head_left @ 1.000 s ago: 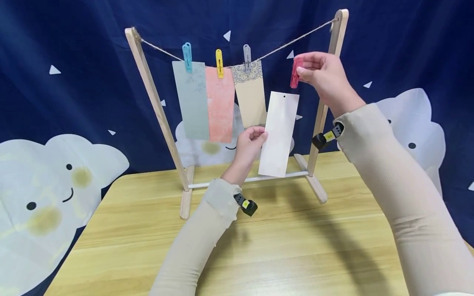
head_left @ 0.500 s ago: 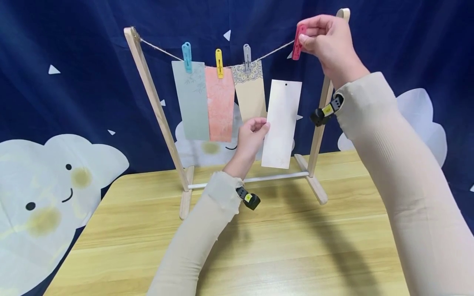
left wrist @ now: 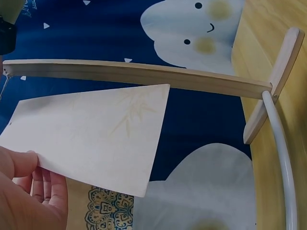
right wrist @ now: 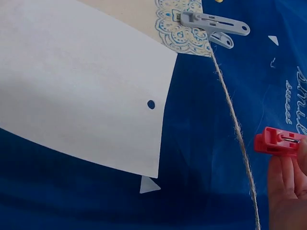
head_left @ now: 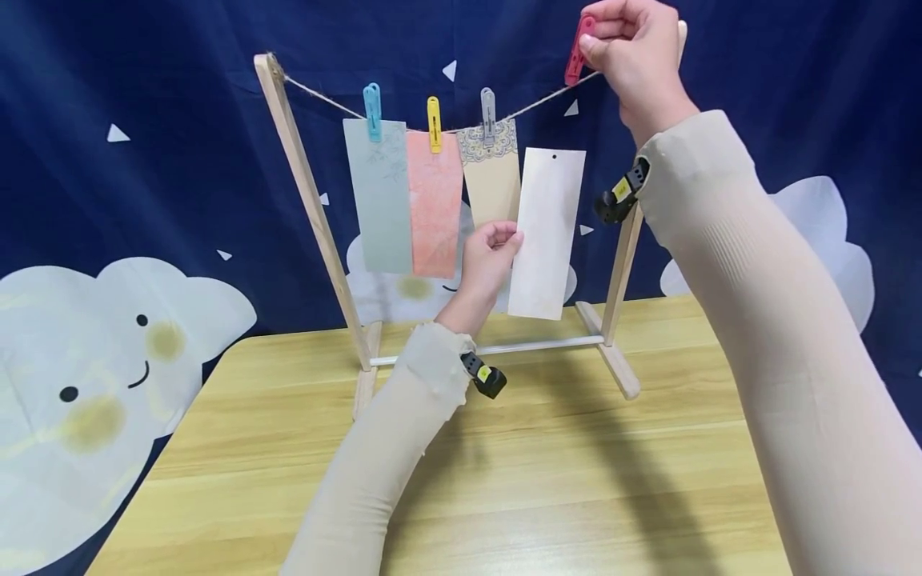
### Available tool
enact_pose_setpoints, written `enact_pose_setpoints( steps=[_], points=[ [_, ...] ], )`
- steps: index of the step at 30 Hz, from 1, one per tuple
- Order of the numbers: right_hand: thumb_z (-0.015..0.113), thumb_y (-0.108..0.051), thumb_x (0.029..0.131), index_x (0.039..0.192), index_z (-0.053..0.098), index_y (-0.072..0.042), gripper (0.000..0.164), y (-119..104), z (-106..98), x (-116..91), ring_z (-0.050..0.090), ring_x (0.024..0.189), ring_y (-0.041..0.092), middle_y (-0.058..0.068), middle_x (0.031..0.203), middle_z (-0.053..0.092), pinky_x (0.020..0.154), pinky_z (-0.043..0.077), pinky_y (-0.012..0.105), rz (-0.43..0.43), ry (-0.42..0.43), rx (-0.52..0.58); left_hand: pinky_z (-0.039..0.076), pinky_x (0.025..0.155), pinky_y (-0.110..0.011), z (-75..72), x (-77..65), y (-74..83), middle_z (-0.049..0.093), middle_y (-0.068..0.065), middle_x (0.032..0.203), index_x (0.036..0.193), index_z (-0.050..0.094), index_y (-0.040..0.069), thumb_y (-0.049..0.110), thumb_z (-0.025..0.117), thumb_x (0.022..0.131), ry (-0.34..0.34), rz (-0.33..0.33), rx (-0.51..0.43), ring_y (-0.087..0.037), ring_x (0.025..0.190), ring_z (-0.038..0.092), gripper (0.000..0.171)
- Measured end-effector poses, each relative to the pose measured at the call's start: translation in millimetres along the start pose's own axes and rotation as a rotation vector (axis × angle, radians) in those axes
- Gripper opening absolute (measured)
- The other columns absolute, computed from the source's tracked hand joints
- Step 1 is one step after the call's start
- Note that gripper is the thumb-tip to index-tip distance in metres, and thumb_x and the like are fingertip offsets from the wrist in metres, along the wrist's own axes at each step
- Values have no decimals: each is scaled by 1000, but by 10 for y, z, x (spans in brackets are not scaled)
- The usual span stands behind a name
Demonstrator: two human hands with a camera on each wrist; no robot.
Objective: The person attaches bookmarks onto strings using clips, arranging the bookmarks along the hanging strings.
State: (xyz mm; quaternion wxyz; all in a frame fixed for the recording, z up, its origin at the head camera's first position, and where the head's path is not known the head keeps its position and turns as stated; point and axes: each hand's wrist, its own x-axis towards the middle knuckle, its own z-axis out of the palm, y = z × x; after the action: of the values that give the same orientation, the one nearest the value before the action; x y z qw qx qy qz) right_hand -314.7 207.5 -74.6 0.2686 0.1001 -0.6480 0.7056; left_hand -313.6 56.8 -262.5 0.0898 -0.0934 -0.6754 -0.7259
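My left hand point(head_left: 488, 260) pinches the left edge of a white card point(head_left: 547, 232), which stands upright below the twine point(head_left: 555, 94). A small hole shows near the card's top in the right wrist view, and faint bamboo leaves mark its lower end in the left wrist view. Up at the right, my right hand point(head_left: 641, 64) holds a red clothespin point(head_left: 579, 52) between thumb and fingers, its lower end overlapping the twine in the head view. Left of the white card, a tan patterned card point(head_left: 490, 184) hangs from a grey clothespin point(head_left: 488, 116).
A coral card point(head_left: 435, 208) under a yellow clothespin point(head_left: 434, 124) and a grey-green card point(head_left: 378, 200) under a blue clothespin point(head_left: 372, 112) hang farther left. The wooden frame point(head_left: 310, 200) stands on the wood-grain table point(head_left: 540, 480), before a dark blue curtain point(head_left: 173, 200).
My right hand has risen with the red clothespin, from below the twine up to its level. My left hand has lifted the white card higher, its top nearer the twine.
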Motion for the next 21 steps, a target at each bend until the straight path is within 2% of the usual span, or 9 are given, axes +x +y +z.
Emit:
enact_pose_setpoints(
  steps=[6, 21],
  points=[
    [65, 2, 83, 92, 65, -8, 14, -7, 34, 32, 56, 81, 7, -1, 82, 60, 94, 46, 17, 33, -2, -49, 45, 63, -16, 42, 27, 19, 60, 1, 81, 99, 66, -2, 4, 65, 87, 25, 8, -17, -8, 74, 54, 14],
    [67, -3, 81, 96, 68, -10, 16, 79, 56, 81, 59, 81, 6, -3, 85, 64, 94, 46, 16, 10, -2, -169, 45, 66, -17, 79, 26, 25, 60, -1, 82, 99, 66, -4, 3, 64, 87, 33, 23, -9, -8, 76, 54, 13]
  ],
)
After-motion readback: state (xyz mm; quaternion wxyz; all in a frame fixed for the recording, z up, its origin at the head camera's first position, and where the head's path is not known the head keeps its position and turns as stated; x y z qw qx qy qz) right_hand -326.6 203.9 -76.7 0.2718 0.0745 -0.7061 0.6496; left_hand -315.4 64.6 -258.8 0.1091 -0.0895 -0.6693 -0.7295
